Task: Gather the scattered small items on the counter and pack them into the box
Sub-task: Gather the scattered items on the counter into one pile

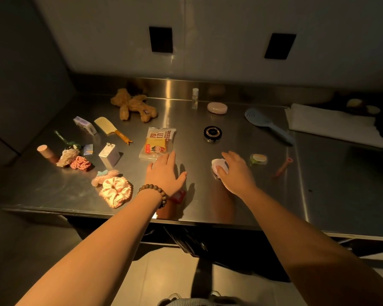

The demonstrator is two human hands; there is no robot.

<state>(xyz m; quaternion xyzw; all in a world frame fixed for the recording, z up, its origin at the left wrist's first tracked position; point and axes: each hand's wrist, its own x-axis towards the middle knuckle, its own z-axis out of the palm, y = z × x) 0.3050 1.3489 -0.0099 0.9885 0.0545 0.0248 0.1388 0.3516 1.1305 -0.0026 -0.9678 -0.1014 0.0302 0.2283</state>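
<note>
Hands over steel counter (208, 195), right hand (236, 173) touching pale round item (218, 165), left hand (166, 173) flat.

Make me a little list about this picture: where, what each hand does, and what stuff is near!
place: shiny steel counter
left hand: open, flat on the counter, wooden bead bracelet on the wrist
right hand: fingers curled over a small pale pink round item
near left hand: clear snack packet with orange print, pink and white fabric scrunchie
at the back: brown plush toy
box: not in view
</note>
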